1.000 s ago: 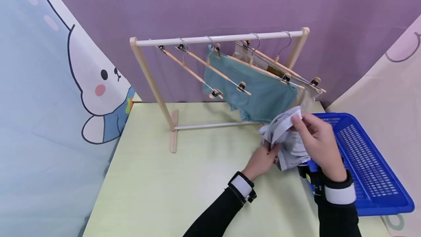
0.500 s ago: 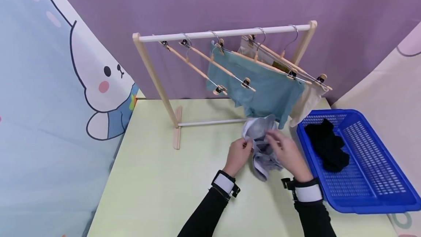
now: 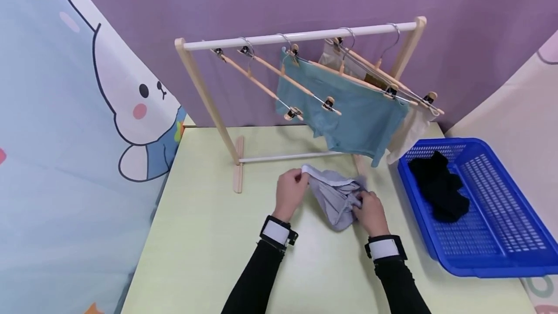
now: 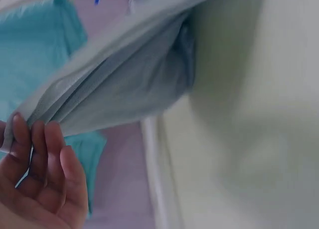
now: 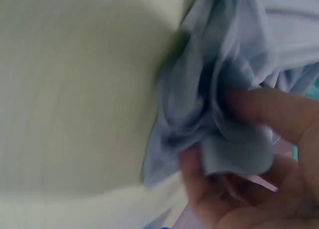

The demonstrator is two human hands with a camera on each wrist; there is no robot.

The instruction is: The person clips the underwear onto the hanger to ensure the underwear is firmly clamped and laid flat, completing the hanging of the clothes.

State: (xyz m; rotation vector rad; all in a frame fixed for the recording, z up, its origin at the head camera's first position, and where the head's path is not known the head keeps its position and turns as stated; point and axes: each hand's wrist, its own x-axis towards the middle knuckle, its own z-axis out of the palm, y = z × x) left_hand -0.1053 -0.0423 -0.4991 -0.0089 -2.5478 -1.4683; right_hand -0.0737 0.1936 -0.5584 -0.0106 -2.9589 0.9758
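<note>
A crumpled grey garment (image 3: 333,196) with a pale waistband is held above the table, in front of the drying rack. My left hand (image 3: 289,192) pinches one end of the waistband; in the left wrist view the grey cloth (image 4: 134,84) stretches away from the fingertips. At the other side my right hand (image 3: 371,214) grips the bunched fabric, and the right wrist view has thumb and fingers around a grey fold (image 5: 234,154), slightly blurred. Behind hang teal shorts (image 3: 344,110), clipped to a hanger on the rack.
The wooden rack with its white rail (image 3: 305,37) stands at the back. Two bare clip hangers (image 3: 261,88) hang left of the teal shorts, a beige garment (image 3: 410,132) at the right. A blue basket (image 3: 492,251) holds black cloth (image 3: 440,188).
Both hands have carried the grey garment left, away from the basket. The hands have moved apart and the waistband is now spread between them. Black cloth in the basket has come into view.
</note>
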